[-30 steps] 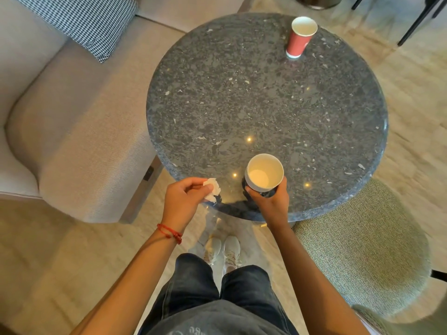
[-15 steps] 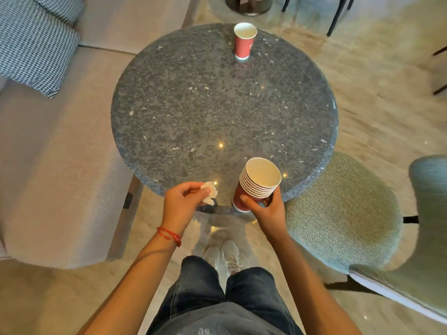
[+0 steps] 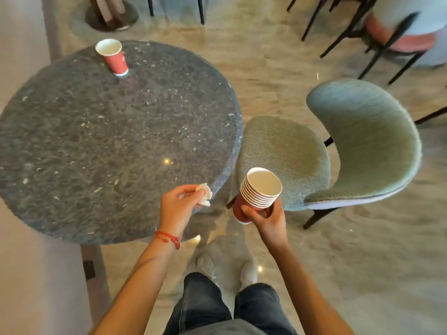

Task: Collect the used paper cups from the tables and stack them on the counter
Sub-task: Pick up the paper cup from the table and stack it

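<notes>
Hands first, from the head view, our only view: we see the left hand [image 3: 180, 204] with its fingers curled in, pinching a small crumpled white napkin [image 3: 204, 194] between thumb and fingertips, just over the near edge of the round dark stone table [image 3: 108, 146]. A red string bracelet [image 3: 168, 238] circles that wrist. The right hand [image 3: 264, 220] curls round the lower part of a stack of red paper cups [image 3: 257, 194], thumb on the near side and fingers wrapped behind; the stack is tilted, its white mouth toward us, and held in the air off the table, beside its edge and in front of a green upholstered chair [image 3: 338, 146]. We count several nested rims but cannot give their exact number. A single red paper cup [image 3: 113, 56] stands upright on the far side of the tabletop, well apart from both hands. Below, we see dark jeans [image 3: 225, 308] and pale shoes [image 3: 248, 272] on a glossy beige floor [image 3: 362, 262]. Further back stand black chair legs [image 3: 343, 35] and a round pedestal base [image 3: 111, 18]; the frame is somewhat blurred.
</notes>
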